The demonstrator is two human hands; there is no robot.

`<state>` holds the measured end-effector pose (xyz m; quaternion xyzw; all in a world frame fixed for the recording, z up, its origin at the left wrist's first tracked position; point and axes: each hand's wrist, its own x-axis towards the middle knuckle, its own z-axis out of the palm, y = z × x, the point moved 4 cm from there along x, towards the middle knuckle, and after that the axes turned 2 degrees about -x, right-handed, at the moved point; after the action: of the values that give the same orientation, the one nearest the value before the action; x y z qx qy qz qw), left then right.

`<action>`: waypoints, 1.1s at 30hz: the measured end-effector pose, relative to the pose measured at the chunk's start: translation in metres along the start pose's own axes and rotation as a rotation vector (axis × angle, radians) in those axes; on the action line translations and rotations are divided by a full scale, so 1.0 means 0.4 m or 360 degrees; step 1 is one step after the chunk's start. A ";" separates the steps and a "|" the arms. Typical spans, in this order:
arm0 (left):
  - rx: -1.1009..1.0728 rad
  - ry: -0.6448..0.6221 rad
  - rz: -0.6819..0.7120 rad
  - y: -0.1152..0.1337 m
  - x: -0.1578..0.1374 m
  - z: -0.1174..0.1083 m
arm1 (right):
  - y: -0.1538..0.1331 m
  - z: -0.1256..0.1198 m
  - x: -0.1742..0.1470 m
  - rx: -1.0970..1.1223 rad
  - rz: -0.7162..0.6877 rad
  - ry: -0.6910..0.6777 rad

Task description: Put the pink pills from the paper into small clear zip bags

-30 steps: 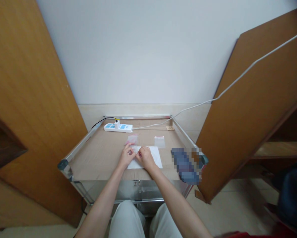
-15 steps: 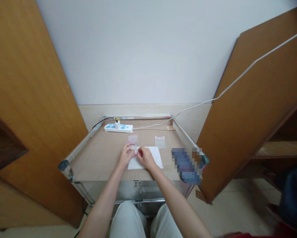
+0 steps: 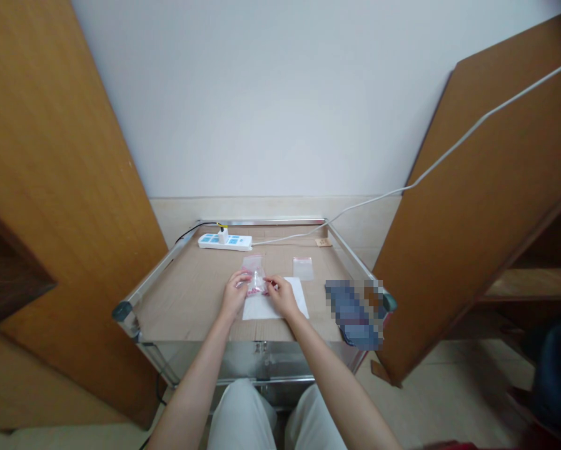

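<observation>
A small clear plastic bag with pinkish-red edging is stretched between my two hands, over the left part of a white paper sheet. My left hand grips its left side with bent fingers. On the other side, my right hand pinches the bag's right edge between thumb and fingertips. Just beyond lies another clear bag with a pink strip, partly covered by the held one. A flat clear bag with a reddish top edge rests behind the paper, to the right.
Cardboard covers the metal-framed table. A white power strip with a plug sits at the back left, its white cord rising to the right. A dark blurred-out item lies at the right edge. Wooden panels stand on both sides.
My hands have moved apart, the right one shifting right. The bag between them is now spread wider and shows more of its clear surface.
</observation>
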<state>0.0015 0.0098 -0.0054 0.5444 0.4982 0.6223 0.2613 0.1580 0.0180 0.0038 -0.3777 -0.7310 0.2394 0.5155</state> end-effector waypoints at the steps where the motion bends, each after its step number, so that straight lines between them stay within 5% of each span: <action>1: 0.0005 0.0018 -0.0026 0.000 0.000 -0.002 | 0.005 0.001 0.000 0.0022 0.0030 -0.0009; 7: 0.0073 0.0091 -0.0037 0.013 -0.004 -0.005 | 0.023 0.010 0.001 0.0136 0.0168 -0.0075; 16: 0.0699 0.0015 0.0318 0.070 -0.015 -0.008 | 0.031 0.020 -0.001 0.0444 0.0287 -0.0079; 23: 0.1144 -0.0451 0.0500 0.103 -0.043 0.027 | 0.016 0.010 0.001 0.0394 0.0148 -0.0075; 33: 0.1267 -0.0807 0.0590 0.132 0.001 0.046 | 0.014 0.019 0.001 0.0430 0.0137 -0.0162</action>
<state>0.0301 -0.0030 0.0409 0.8150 0.5127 0.2683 0.0312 0.1525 0.0219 -0.0027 -0.3234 -0.7004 0.3762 0.5131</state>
